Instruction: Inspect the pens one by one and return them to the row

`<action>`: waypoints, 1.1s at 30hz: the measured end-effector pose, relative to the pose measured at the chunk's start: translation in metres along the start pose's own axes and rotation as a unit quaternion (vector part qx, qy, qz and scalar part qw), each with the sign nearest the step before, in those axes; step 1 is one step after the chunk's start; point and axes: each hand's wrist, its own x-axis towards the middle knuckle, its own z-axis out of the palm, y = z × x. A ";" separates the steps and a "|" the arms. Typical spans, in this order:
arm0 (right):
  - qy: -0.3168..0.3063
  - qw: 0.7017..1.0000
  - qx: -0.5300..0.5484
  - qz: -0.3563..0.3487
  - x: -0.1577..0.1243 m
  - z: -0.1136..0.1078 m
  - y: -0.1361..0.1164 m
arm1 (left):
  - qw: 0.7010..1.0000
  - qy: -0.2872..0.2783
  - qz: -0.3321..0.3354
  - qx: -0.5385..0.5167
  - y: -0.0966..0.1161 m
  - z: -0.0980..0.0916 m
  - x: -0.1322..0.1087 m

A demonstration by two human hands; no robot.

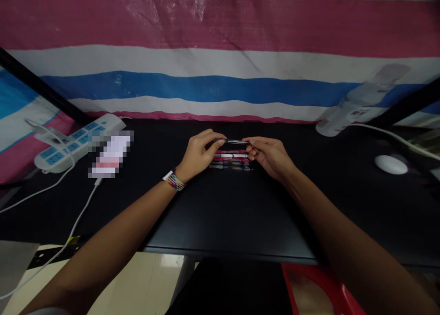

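Observation:
Both my hands meet over the middle of a black table (220, 214). My left hand (199, 152), with a colourful band on its wrist, pinches one end of a dark pen (233, 142) held level above the table. My right hand (268, 154) pinches the pen's other end. Just under the held pen, several pens (230, 161) lie side by side in a row on the table, red, white and dark ones.
A white power strip (75, 143) with blue sockets and a blurred phone (110, 157) on a white cable lie at the left. A white mouse (391, 164) and a white lamp base (360, 104) sit at the right. A striped tarp hangs behind. A red stool (323, 292) stands below.

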 end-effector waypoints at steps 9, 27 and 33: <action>0.001 0.999 -0.012 -0.037 -0.002 0.002 0.000 | 0.998 0.033 -0.036 -0.030 -0.005 0.002 0.001; 0.013 0.998 -0.006 -0.061 0.006 -0.002 0.002 | 0.982 0.026 -0.131 -0.130 -0.018 0.003 0.005; 0.013 0.998 0.008 -0.064 0.006 -0.002 0.003 | 0.980 0.025 -0.148 -0.132 -0.018 0.003 0.005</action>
